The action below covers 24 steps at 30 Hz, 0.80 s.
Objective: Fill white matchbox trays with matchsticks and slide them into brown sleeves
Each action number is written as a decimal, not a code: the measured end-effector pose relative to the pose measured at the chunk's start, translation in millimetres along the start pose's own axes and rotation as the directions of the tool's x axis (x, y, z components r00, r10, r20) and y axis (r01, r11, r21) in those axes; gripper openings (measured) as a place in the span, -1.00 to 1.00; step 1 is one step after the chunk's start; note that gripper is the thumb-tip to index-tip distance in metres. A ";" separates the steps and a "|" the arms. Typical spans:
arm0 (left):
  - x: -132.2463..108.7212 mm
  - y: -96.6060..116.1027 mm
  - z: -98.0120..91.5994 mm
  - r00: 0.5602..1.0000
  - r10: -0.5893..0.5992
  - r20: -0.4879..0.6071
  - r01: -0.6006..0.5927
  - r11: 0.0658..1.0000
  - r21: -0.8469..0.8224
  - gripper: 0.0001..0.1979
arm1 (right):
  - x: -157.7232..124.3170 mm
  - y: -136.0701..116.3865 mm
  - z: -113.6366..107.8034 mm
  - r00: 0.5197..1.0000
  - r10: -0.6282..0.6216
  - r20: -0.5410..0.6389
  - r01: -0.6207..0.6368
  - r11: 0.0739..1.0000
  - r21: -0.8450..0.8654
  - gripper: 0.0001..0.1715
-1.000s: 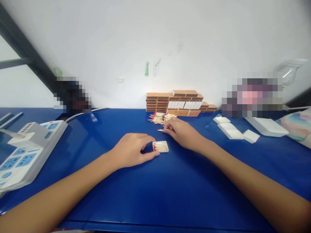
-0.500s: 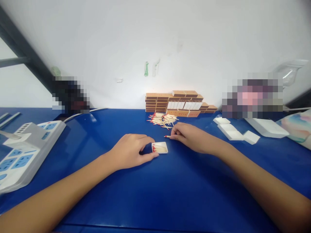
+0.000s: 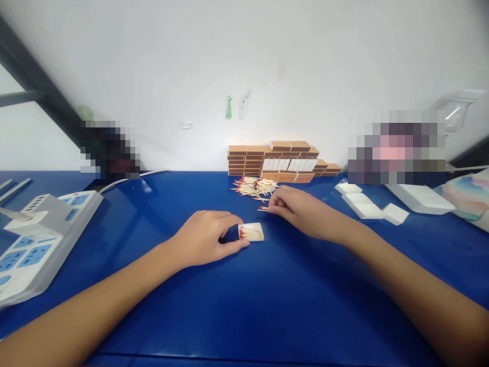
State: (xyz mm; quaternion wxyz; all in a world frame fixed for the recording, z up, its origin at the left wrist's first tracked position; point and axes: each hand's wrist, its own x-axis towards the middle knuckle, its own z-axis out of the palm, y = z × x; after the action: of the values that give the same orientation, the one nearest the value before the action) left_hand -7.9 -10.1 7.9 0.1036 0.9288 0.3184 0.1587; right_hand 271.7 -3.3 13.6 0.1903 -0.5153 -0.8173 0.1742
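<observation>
My left hand (image 3: 208, 238) rests on the blue table, thumb and fingers closed on the left end of a small white matchbox tray (image 3: 260, 226). Red-tipped matches (image 3: 250, 234) lie side by side in that tray. Farther back and to the right, my right hand (image 3: 292, 205) pinches one or more matches (image 3: 263, 208) near the tabletop, their red heads pointing left. Just behind these fingers is a loose heap of matches (image 3: 252, 187). How many the right fingers hold is too small to make out.
Stacked brown matchboxes (image 3: 248, 159) stand against the wall, with white trays (image 3: 290, 164) among them. Several white trays (image 3: 362, 205) lie at the right, beside a larger white box (image 3: 420, 199). A power strip (image 3: 46, 239) sits at the left, its cable running back.
My right hand has shifted slightly back toward the match heap, still pinching at the match ends. My left hand and the tray have stayed in place.
</observation>
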 end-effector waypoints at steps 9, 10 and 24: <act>-0.6 -0.9 -0.4 1.000 0.008 -0.003 -0.008 1.000 -0.008 -0.66 | -10.0 -36.0 8.6 0.993 -0.077 0.088 0.072 0.996 0.058 -0.79; -0.6 -0.9 -0.5 1.000 0.010 0.000 -0.010 1.000 -0.007 -0.66 | -11.0 -38.2 10.8 0.990 -0.084 0.110 0.079 0.995 0.053 -0.79; -0.4 -0.6 0.0 1.000 0.021 -0.003 -0.021 1.000 0.000 -0.65 | -14.0 -45.3 12.4 0.989 -0.117 0.090 0.115 0.993 0.029 -0.81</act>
State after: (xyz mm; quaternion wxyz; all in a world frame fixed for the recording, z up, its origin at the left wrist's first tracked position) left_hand -8.6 -9.9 7.7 0.1014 0.9319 0.3088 0.1610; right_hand 236.0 -35.7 22.8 0.1685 -0.4562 -0.8515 0.1958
